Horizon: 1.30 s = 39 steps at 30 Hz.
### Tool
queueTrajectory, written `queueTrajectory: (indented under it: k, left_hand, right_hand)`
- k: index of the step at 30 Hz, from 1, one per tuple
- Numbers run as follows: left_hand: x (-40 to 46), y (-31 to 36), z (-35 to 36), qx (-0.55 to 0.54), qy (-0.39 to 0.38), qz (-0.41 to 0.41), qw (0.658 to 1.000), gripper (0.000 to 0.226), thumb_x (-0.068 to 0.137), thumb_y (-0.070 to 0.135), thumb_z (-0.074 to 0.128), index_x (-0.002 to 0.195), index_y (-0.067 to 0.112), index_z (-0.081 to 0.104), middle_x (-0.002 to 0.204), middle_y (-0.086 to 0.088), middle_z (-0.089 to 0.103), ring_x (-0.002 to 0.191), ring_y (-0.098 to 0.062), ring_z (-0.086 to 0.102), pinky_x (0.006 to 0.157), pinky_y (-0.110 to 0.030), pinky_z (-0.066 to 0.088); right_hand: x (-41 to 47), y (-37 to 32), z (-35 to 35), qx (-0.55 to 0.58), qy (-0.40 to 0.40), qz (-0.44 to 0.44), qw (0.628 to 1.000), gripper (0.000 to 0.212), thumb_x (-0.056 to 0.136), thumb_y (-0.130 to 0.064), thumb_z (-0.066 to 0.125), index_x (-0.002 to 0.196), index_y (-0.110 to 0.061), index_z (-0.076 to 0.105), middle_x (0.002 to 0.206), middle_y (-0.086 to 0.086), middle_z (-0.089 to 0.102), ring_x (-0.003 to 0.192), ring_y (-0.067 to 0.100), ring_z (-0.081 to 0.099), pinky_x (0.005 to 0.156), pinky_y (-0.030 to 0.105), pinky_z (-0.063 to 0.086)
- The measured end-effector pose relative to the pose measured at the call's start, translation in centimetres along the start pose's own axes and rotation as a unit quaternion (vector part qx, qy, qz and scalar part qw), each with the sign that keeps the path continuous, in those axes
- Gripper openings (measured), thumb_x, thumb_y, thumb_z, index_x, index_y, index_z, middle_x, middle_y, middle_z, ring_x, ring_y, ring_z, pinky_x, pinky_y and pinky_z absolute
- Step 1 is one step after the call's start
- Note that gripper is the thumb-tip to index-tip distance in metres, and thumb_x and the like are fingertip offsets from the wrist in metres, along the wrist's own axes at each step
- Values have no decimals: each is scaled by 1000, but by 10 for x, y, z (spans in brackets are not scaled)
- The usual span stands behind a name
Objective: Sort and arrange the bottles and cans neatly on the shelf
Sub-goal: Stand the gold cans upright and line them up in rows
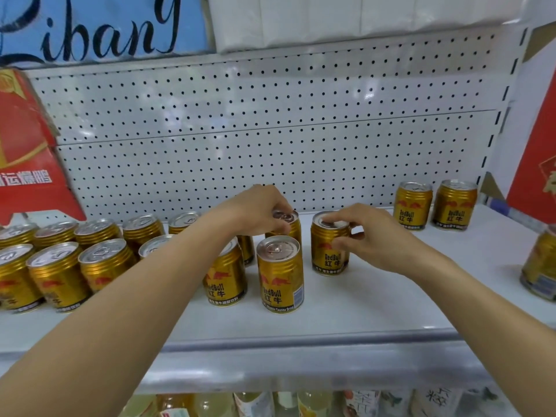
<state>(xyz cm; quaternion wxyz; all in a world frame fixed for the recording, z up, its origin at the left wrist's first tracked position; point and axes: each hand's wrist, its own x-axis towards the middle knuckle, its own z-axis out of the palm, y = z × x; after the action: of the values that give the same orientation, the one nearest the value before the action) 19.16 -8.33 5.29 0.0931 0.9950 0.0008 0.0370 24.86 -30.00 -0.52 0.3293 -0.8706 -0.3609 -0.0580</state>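
Several gold Red Bull cans stand on the white shelf [391, 302]. My left hand [255, 210] grips the top of a back-row can [287, 224] at the middle. My right hand [364, 236] holds the rim and side of another can [329, 251] just to the right, standing apart from the group. A front can [280, 275] stands upright before my left hand. Two rows of cans [60, 266] fill the shelf's left part, partly hidden by my left forearm. Two cans [434, 206] stand at the back right, and one can [541, 266] sits at the right edge.
A red carton [27, 145] leans at the back left and another red box [535, 130] stands at the right. A perforated white back panel [270, 121] closes the shelf. Bottles [270, 404] show on the shelf below. White packages [331, 19] sit above.
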Motion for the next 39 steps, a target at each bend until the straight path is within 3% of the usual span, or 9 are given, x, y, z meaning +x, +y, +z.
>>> queueTrajectory:
  k: [11, 15, 18, 21, 23, 27, 33, 35, 39]
  left_hand:
    - [2, -3, 7, -13, 14, -3, 1000, 44, 89, 33, 68, 131, 22, 61, 134, 2, 57, 120, -17, 53, 90, -24, 36]
    - [4, 4, -1, 12, -7, -4, 1000, 44, 91, 42, 62, 132, 29, 59, 141, 5, 50, 125, -17, 48, 99, -31, 38]
    - [9, 30, -10, -7, 19, 16, 1000, 52, 90, 52, 58, 138, 34, 49, 149, 8, 40, 131, -15, 43, 103, -33, 37]
    - [25, 74, -13, -48, 16, 66, 997, 58, 89, 55, 59, 142, 37, 44, 147, 10, 42, 129, -13, 44, 97, -28, 35]
    - [47, 102, -10, -57, -5, 87, 995, 63, 88, 56, 60, 144, 37, 40, 148, 10, 41, 130, -13, 44, 101, -30, 36]
    - [105, 147, 6, -62, -24, 94, 993, 68, 89, 49, 63, 149, 31, 34, 152, 5, 38, 134, -17, 41, 107, -36, 36]
    - [176, 186, 42, -82, -51, 44, 994, 78, 90, 44, 64, 153, 20, 26, 158, -2, 29, 141, -24, 32, 111, -40, 31]
    - [187, 192, 50, -95, -63, 38, 993, 77, 88, 40, 68, 151, 18, 31, 155, -3, 34, 138, -25, 38, 110, -41, 36]
    - [194, 192, 53, -78, -44, 46, 995, 64, 81, 33, 75, 139, 17, 53, 137, -3, 56, 120, -23, 54, 92, -33, 47]
  right_hand:
    - [14, -3, 5, -16, -5, 1, 1000, 44, 90, -26, 67, 132, -31, 56, 128, 0, 52, 115, 17, 51, 94, 34, 49]
    - [9, 2, 5, -24, -27, 5, 999, 51, 92, -37, 62, 141, -37, 45, 136, -2, 47, 125, 17, 47, 99, 33, 43]
    - [-3, 11, -12, -53, 13, 27, 998, 62, 94, -43, 57, 148, -41, 29, 152, -7, 32, 138, 14, 32, 110, 36, 33]
    - [-6, 30, -50, -100, 45, 57, 992, 56, 94, -40, 58, 145, -38, 35, 151, -5, 33, 137, 16, 34, 106, 34, 34]
    - [2, 47, -82, -129, 39, 87, 987, 52, 94, -37, 58, 143, -36, 40, 148, -2, 35, 133, 20, 38, 97, 33, 38]
    - [25, 92, -139, -201, -8, 134, 970, 57, 91, -39, 61, 144, -34, 40, 150, 5, 32, 132, 29, 40, 104, 43, 41]
    - [51, 152, -173, -262, -143, 185, 936, 75, 87, -28, 69, 151, -27, 29, 154, 4, 28, 134, 26, 38, 105, 37, 38]
    - [60, 166, -171, -259, -168, 186, 933, 76, 85, -31, 71, 150, -27, 31, 153, 2, 32, 132, 25, 40, 106, 39, 40]
    - [70, 175, -167, -213, -183, 162, 946, 69, 80, -29, 77, 140, -25, 45, 136, 1, 46, 109, 22, 54, 85, 36, 55]
